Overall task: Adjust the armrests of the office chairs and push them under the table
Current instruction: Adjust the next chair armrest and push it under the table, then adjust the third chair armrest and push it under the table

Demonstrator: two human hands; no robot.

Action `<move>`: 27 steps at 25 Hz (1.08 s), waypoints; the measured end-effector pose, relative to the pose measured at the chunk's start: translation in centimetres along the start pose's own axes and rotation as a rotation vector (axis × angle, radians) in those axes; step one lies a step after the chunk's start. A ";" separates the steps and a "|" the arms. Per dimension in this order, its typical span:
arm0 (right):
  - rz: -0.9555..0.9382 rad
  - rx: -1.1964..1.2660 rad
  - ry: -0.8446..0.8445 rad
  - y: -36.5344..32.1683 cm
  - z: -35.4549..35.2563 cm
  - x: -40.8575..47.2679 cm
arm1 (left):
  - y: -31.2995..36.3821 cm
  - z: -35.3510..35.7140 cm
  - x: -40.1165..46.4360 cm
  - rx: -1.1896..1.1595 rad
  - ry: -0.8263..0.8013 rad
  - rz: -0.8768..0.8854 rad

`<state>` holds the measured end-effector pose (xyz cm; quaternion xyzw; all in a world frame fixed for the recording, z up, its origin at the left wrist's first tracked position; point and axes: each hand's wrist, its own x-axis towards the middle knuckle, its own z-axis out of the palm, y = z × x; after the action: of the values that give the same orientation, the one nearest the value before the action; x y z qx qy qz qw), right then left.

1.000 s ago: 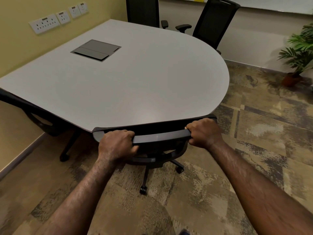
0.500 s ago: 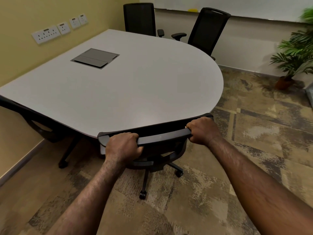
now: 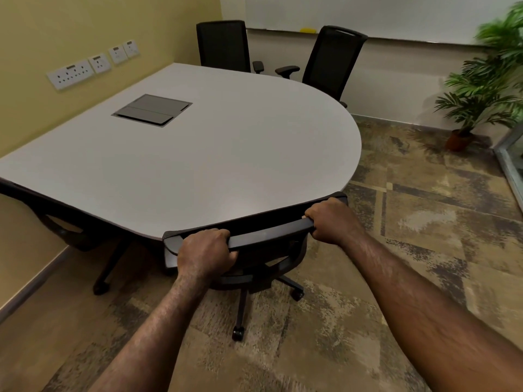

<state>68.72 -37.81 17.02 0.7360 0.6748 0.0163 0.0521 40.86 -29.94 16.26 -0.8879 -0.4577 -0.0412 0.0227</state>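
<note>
Both hands, left hand (image 3: 205, 251) & right hand (image 3: 329, 220), fingers clamped on near chair (image 3: 266, 244) top rail at bench (image 3: 198, 165) edge (push step, prob. nearly done); next: let go.

Body in view: two forearms and two hands, entering from the lower edge of the frame. Left hand (image 3: 205, 254) and right hand (image 3: 331, 222) are both bare: no gloves, rings or bands can be made out. Both forearms are uncovered along their full visible length (no sleeve edge or cuff shows anywhere up to the frame border). Fine hair is visible along both forearms. Wrists carry no watch or strap. Knuckles and finger backs show plainly; nails cannot be made out.
</note>
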 end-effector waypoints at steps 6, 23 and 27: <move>0.046 0.091 0.140 -0.9 0.7 -1.5 | -0.4 0.1 -0.6 -0.038 0.044 0.024; 0.231 0.157 0.493 -1.5 -2.3 -8.0 | 2.0 -4.6 1.4 -0.300 0.314 0.276; 0.288 0.202 0.546 1.8 -3.4 -9.7 | 5.4 -5.6 3.1 -0.319 0.321 0.324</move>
<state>69.27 -47.45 21.00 0.7939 0.5509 0.1530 -0.2070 46.78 -30.94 22.08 -0.9240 -0.2878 -0.2488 -0.0386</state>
